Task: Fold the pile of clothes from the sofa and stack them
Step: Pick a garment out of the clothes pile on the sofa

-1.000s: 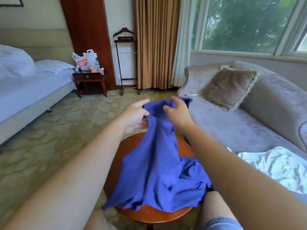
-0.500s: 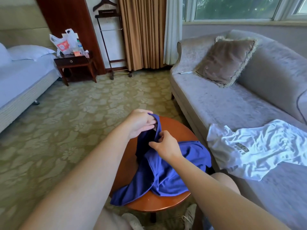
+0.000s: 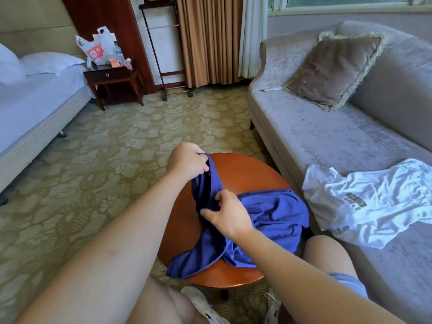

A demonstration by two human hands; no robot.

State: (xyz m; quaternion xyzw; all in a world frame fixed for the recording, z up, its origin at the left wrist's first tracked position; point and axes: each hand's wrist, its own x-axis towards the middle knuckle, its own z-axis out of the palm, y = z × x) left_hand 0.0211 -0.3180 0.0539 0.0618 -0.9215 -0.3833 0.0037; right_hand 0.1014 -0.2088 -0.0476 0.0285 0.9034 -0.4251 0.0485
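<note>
Far left: bed [image 3: 35, 106] with white linen and a pillow [image 3: 51, 63] at its head. Beside it a dark nightstand [image 3: 109, 77] carries a white plastic bag [image 3: 95, 51] with a red-orange printed panel; the print is too small to read. A clear bottle [image 3: 118, 52] stands just beside the bag, its label also illegible. Behind, a valet stand [image 3: 163, 43] sits against the wall next to tan curtains [image 3: 208, 38]. The floor is a floral carpet [image 3: 105, 148]. Centre: my left hand [image 3: 187, 162] is raised over the far left part of the round wooden desk [image 3: 245, 169], with its fingers curled tight round a bunched edge of the blue garment [image 3: 275, 213]. A dark band shows inside that edge. No label or writing is visible on the blue cloth. My right hand [image 3: 228, 215] is lower and nearer me, thumb stretched out and fingertips pinching a fold of the same garment. The rest of the garment lies crumpled on the desk, and one corner reaches the near rim. Right: the grey sofa [image 3: 327, 141] holds a brown fringed cushion [image 3: 334, 69] at its far end, with a thin white pen-like object [image 3: 271, 89] near it on the seat. Nearer me, a crumpled white T-shirt [image 3: 374, 202] lies on the sofa seat, well apart from the blue garment. It has dark block lettering with gold edging, but creases break it up and I cannot read it.
</note>
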